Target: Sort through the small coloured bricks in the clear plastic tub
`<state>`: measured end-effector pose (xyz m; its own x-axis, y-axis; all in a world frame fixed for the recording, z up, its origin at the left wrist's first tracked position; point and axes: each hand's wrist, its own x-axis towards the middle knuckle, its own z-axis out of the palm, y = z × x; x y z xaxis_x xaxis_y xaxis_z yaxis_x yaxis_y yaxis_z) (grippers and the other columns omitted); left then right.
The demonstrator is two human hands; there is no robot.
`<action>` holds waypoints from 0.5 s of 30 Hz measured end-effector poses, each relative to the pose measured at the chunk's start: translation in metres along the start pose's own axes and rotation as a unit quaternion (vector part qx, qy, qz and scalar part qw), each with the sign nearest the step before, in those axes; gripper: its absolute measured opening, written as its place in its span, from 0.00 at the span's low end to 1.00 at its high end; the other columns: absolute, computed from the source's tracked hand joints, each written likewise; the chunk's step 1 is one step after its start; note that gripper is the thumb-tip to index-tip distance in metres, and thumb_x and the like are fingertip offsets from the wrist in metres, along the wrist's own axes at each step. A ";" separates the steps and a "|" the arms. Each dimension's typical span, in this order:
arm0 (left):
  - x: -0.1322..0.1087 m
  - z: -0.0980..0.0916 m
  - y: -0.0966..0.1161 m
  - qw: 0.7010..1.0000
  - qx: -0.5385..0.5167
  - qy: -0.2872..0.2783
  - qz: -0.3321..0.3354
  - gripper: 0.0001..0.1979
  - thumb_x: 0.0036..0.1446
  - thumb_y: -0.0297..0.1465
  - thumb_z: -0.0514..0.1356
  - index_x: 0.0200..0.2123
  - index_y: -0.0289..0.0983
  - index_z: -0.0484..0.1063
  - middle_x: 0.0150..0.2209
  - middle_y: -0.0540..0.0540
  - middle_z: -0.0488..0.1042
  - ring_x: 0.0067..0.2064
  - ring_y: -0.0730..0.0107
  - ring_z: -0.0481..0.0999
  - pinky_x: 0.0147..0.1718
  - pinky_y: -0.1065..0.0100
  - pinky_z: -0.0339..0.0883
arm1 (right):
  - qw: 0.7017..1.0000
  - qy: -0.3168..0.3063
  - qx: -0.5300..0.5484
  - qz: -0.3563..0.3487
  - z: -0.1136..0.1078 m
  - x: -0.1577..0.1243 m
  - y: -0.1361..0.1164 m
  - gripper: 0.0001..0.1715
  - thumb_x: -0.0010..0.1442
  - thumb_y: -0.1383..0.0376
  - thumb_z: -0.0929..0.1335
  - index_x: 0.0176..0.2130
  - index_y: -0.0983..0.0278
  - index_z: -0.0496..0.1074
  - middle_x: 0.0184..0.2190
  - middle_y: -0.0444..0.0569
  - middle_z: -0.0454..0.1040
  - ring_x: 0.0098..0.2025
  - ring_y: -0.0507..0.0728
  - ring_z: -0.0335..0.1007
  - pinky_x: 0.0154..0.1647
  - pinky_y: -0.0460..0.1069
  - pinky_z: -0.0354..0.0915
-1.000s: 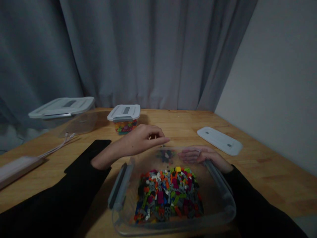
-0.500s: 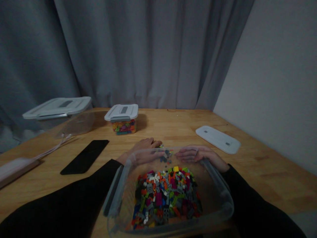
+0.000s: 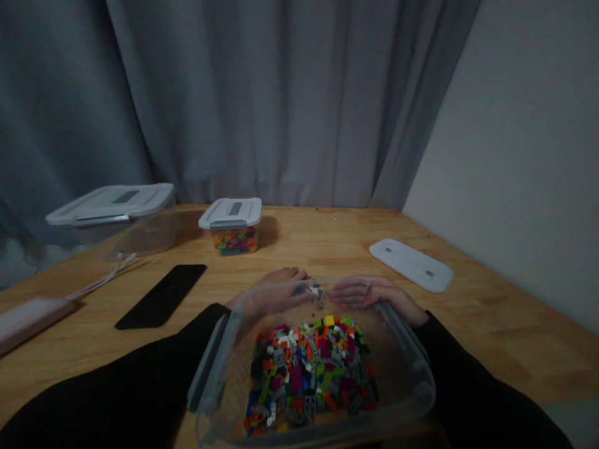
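Note:
A clear plastic box with grey side latches stands in front of me, holding a pile of small multicoloured toy bricks. Beyond its far wall, and partly seen through it, my left hand lies low over the table with fingers stretched out. My right hand faces it on its side, fingers straight and together. Between the fingertips of both hands sits a little cluster of loose bricks. Neither hand grips anything.
A white lid lies to the right. At the back left are a small lidded box of colourful pieces and a larger lidded clear box. A black phone-like slab and a pale block with a cable lie left.
My left hand has come slightly nearer and rightward, and the loose bricks are bunched closer to my right fingers. The box appears shifted a little left in view.

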<state>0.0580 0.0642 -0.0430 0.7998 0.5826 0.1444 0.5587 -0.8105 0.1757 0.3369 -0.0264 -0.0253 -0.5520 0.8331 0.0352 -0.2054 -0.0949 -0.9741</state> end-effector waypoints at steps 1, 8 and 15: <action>0.000 0.000 0.001 1.000 0.006 -0.003 0.004 0.24 0.72 0.50 0.48 0.49 0.39 0.74 0.45 0.41 0.77 0.44 0.58 0.76 0.46 0.59 0.70 | 1.000 -0.001 0.001 0.000 0.000 0.000 0.000 0.32 0.49 0.72 0.67 0.53 0.62 0.79 0.55 0.51 0.81 0.61 0.62 0.75 0.71 0.62 0.59; 0.003 0.005 0.004 0.997 0.066 -0.027 -0.019 0.23 0.74 0.43 0.46 0.58 0.41 0.73 0.50 0.37 0.80 0.45 0.52 0.80 0.43 0.56 0.72 | 1.000 -0.015 -0.002 -0.003 0.000 0.000 0.000 0.30 0.51 0.72 0.65 0.53 0.62 0.79 0.56 0.51 0.81 0.62 0.61 0.75 0.71 0.63 0.58; 0.003 0.009 -0.002 0.997 0.068 -0.040 -0.020 0.21 0.74 0.39 0.46 0.54 0.38 0.75 0.49 0.36 0.80 0.41 0.55 0.79 0.41 0.58 0.70 | 1.000 -0.012 -0.004 -0.009 -0.001 -0.001 0.001 0.29 0.52 0.71 0.66 0.53 0.62 0.78 0.56 0.51 0.80 0.62 0.61 0.74 0.71 0.63 0.58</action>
<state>0.0614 0.0672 -0.0515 0.7885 0.6121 0.0610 0.6104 -0.7908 0.0445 0.3377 -0.0269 -0.0263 -0.5685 0.8207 0.0573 -0.2079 -0.0759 -0.9752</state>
